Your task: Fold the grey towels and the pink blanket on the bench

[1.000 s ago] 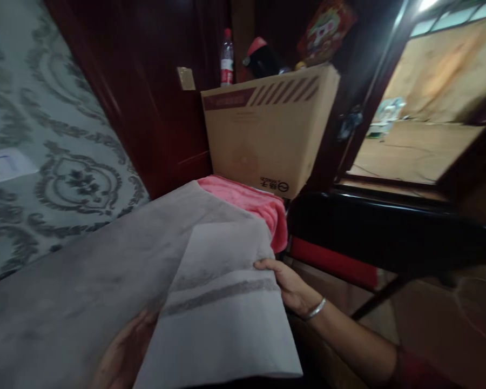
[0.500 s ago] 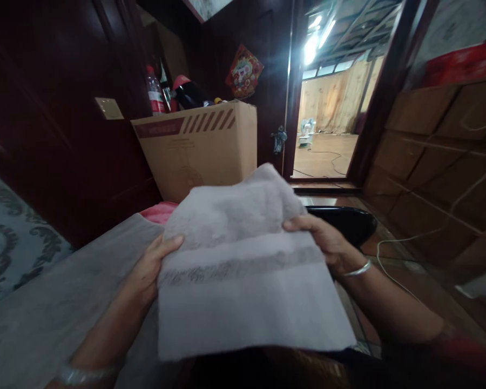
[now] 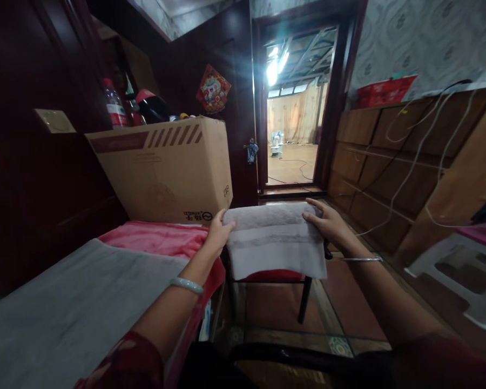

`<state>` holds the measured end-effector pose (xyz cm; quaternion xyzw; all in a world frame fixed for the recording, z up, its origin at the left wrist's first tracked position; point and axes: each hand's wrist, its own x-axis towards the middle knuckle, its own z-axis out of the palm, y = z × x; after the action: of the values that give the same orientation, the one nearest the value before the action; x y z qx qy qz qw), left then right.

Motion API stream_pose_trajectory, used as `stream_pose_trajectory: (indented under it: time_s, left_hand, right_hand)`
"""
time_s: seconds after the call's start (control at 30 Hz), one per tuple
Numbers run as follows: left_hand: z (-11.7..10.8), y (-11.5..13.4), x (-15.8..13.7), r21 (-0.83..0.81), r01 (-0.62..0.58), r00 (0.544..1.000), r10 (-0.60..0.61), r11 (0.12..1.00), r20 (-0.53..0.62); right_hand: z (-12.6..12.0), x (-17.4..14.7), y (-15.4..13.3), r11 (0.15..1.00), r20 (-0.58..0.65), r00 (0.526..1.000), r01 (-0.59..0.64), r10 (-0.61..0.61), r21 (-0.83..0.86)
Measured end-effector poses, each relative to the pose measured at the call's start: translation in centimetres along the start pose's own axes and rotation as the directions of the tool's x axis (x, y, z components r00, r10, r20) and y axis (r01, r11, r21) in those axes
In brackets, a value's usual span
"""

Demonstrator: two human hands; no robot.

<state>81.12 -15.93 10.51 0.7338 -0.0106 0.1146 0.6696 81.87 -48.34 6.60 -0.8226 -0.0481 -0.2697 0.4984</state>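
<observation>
A light grey towel (image 3: 275, 251) with a darker band hangs stretched between my two hands. My left hand (image 3: 221, 232) pinches its upper left corner, thumb on the near face. At the upper right corner my right hand (image 3: 322, 221) grips it in the same way. The towel is in front of a chair with a red seat (image 3: 273, 276) and dark legs, covering the chair's upper part. Whether the towel touches the chair back I cannot tell.
At left is a surface covered with a grey cloth (image 3: 85, 302) and a pink cloth (image 3: 157, 237). Behind it stands a large cardboard box (image 3: 170, 173). Wooden drawers (image 3: 380, 156) with hanging cables and a white stool (image 3: 457, 265) are at right. A doorway opens ahead.
Both hands have moved forward, away from me, with the towel. It now hangs over the chair area, its top edge straighter. My view has shifted, showing more of the floor and drawers.
</observation>
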Motion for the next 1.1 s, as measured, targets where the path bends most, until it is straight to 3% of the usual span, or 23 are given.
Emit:
stream_pose_trajectory:
  time_s: [0.23, 0.4, 0.5, 0.57, 0.63, 0.7, 0.77, 0.87, 0.97, 1.1]
  left_hand:
    - [-0.7, 1.5, 1.1, 0.244, -0.147, 0.989, 0.146, 0.959, 0.02]
    - [-0.9, 1.5, 1.2, 0.402, -0.214, 0.977, 0.185, 0.89, 0.11]
    - [-1.7, 1.4, 1.3, 0.45, -0.246, 0.969, 0.2, 0.859, 0.148]
    - [-2.3, 1.5, 1.2, 0.483, -0.274, 0.962, 0.23, 0.832, 0.149]
    - [-2.7, 1.5, 0.7, 0.573, -0.337, 0.94, 0.298, 0.747, 0.164]
    - [-2.7, 1.5, 0.2, 0.679, -0.421, 0.902, 0.357, 0.602, 0.243]
    - [-2.0, 1.5, -0.1, 0.736, -0.502, 0.861, 0.344, 0.455, 0.375]
    - [-0.3, 1.4, 0.2, 0.766, -0.565, 0.823, 0.277, 0.308, 0.496]
    - [1.2, 1.6, 1.2, 0.778, -0.59, 0.804, 0.251, 0.217, 0.54]
    - [1.4, 1.7, 2.6, 0.717, -0.672, 0.738, 0.246, 0.186, 0.628]
  right_hand:
    - [0.0, -0.3, -0.8, 0.972, -0.059, 0.992, 0.096, -0.111, -0.217]
    - [-1.0, -2.2, -2.1, 0.866, -0.041, 0.986, 0.121, -0.16, -0.486]
    - [-1.2, -3.2, -4.0, 0.76, -0.073, 0.933, 0.239, -0.352, -0.605]
    - [-0.7, -3.4, -5.0, 0.684, 0.013, 0.888, 0.363, -0.459, -0.633]
    - [0.2, -3.4, -5.5, 0.617, 0.162, 0.86, 0.466, -0.483, -0.633]
    - [1.2, -3.1, -5.4, 0.575, 0.268, 0.845, 0.517, -0.463, -0.634]
    - [2.0, -2.6, -5.0, 0.56, 0.302, 0.842, 0.527, -0.447, -0.639]
    - [2.3, -2.0, -4.3, 0.569, 0.304, 0.852, 0.514, -0.426, -0.642]
    - [1.6, -1.4, -3.7, 0.593, 0.289, 0.863, 0.497, -0.415, -0.633]
    - [0.5, -1.1, -2.5, 0.645, 0.297, 0.852, 0.521, -0.431, -0.559]
